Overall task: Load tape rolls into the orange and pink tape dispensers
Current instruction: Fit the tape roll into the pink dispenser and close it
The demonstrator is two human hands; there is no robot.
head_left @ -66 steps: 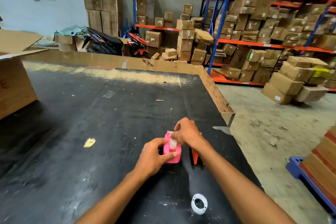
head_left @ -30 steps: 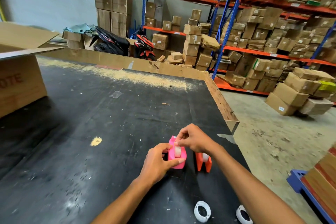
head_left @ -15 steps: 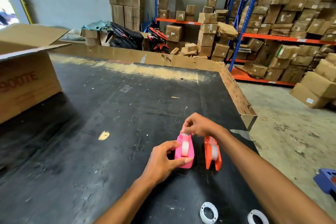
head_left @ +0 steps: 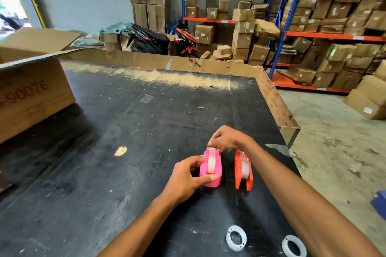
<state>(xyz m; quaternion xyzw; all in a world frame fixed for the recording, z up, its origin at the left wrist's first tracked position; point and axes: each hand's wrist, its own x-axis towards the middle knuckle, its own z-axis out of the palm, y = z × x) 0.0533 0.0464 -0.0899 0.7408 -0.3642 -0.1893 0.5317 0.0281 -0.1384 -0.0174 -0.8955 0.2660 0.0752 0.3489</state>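
A pink tape dispenser (head_left: 215,181) stands upright on the black table (head_left: 125,131) with a clear tape roll (head_left: 211,164) seated in it. My left hand (head_left: 186,179) grips its sides from the left. My right hand (head_left: 228,139) pinches the tape end at the dispenser's far cutter tip. Just to the right stands an orange tape dispenser (head_left: 243,171), also holding a clear tape roll (head_left: 244,170); no hand touches it.
Two white plastic rings (head_left: 236,238) (head_left: 293,245) lie near the table's front edge. A large open cardboard box (head_left: 31,94) sits at the left. A cardboard rim (head_left: 273,98) borders the table's far and right sides. Shelves of boxes stand beyond.
The view has shifted, so the dispensers sit lower and more central. My right hand moved from the top of the pink dispenser's roll to its far cutter end. My left hand keeps its grip.
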